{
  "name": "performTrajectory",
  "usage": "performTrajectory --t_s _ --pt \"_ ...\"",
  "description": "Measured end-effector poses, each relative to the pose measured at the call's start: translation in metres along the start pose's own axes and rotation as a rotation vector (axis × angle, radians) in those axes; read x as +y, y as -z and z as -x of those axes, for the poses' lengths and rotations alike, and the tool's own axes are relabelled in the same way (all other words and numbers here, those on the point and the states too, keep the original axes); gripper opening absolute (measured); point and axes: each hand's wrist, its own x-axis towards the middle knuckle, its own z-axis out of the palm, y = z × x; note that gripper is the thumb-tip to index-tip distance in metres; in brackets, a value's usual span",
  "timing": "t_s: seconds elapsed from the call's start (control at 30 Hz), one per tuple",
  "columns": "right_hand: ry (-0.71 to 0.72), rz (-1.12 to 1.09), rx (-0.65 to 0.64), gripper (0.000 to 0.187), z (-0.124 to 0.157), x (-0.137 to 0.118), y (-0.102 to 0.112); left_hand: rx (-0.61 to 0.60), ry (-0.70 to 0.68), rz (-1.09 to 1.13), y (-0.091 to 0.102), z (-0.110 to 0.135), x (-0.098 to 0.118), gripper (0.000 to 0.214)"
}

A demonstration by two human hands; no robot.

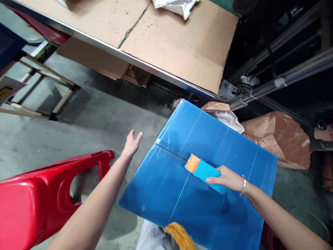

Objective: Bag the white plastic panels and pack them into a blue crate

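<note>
A large blue corrugated-plastic box lies in front of me with a taped seam running across its top. My right hand, with a bracelet on the wrist, grips a teal tape dispenser with an orange end and presses it on the box top at the seam's end. My left hand hovers in the air beyond the box's left corner, fingers spread and holding nothing.
A red plastic stool stands at lower left. A steel-edged table covered with cardboard runs across the top. Brown paper bags lie behind the box; a yellow cloth shows at the bottom. A metal rack is at right.
</note>
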Motion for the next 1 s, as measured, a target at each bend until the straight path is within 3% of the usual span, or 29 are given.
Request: performTrajectory --t_s 0.07,0.13,0.23,0.3,0.37,0.43,0.5,0.57,0.67,0.77,0.87,0.9,1.0 --pt "0.026 0.047 0.025 0.038 -0.001 -0.005 0.003 -0.022 -0.092 -0.038 0.001 0.024 0.029 0.061" --pt "0.043 0.095 0.037 0.041 0.002 -0.004 0.013 -0.02 -0.147 -0.149 -0.011 0.051 0.055 0.064" --pt "0.016 0.168 0.053 0.048 0.034 0.031 0.044 0.043 -0.158 -0.391 -0.036 0.078 0.077 0.065" --pt "0.014 0.169 0.057 0.047 0.08 0.087 0.074 0.087 -0.155 -0.523 -0.051 0.082 0.081 0.063" --pt "-0.001 0.134 0.059 0.044 0.137 0.164 0.104 0.13 -0.166 -0.609 -0.061 0.081 0.083 0.065" --pt "-0.103 0.153 0.102 0.046 0.188 0.244 0.13 0.161 -0.18 -0.671 -0.07 0.082 0.089 0.069" --pt "-0.165 0.192 0.128 0.049 0.223 0.307 0.148 0.191 -0.213 -0.715 -0.08 0.091 0.099 0.071" --pt "-0.15 0.225 0.14 0.048 0.237 0.345 0.157 0.264 -0.269 -0.747 -0.091 0.103 0.109 0.07" --pt "-0.082 0.249 0.166 0.044 0.236 0.364 0.165 0.419 -0.326 -0.753 -0.116 0.124 0.122 0.067" --pt "-0.027 0.242 0.183 0.044 0.227 0.369 0.172 0.473 -0.383 -0.73 -0.162 0.155 0.136 0.062" --pt "-0.003 0.246 0.175 0.046 0.218 0.374 0.179 0.389 -0.539 -0.721 -0.24 0.211 0.163 0.062" --pt "0.001 0.248 0.165 0.046 0.215 0.375 0.181 0.322 -0.623 -0.732 -0.271 0.234 0.175 0.062" --pt "0.014 0.233 0.139 0.048 0.211 0.387 0.189 -0.027 -0.966 -0.752 -0.353 0.301 0.207 0.063"
